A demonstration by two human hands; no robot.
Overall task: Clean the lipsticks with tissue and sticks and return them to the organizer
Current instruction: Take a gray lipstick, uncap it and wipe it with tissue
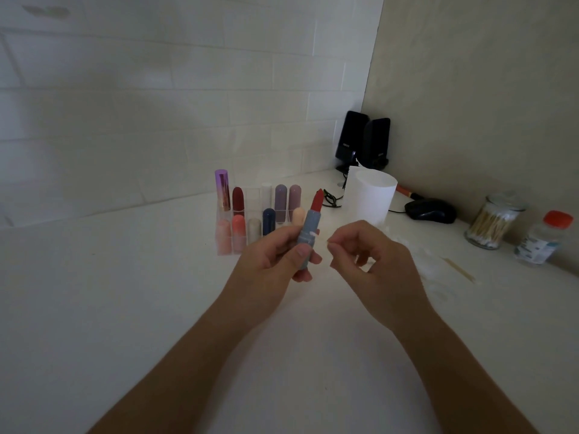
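My left hand [275, 258] grips an uncapped lipstick [308, 236] with a blue-grey tube, held upright with its red bullet pointing up. Just to its right, my right hand [372, 261] has its fingers curled, and thumb and forefinger pinch a thin pale stick. Only the stick's small tip [328, 242] shows, close to the tube. Behind my hands stands the clear organizer [223, 245] holding several capped lipsticks in red, pink, purple, navy and beige. White tissue [429, 261] lies on the counter to the right, with a wooden stick [460, 270] beside it.
A white cup [369, 195] stands behind the lipstick. Further right are a black mouse [432, 211], a glass jar of cotton swabs [492, 220] and a red-capped bottle [545, 239]. Two black speakers [363, 142] fill the corner. Tiled wall runs behind the white counter.
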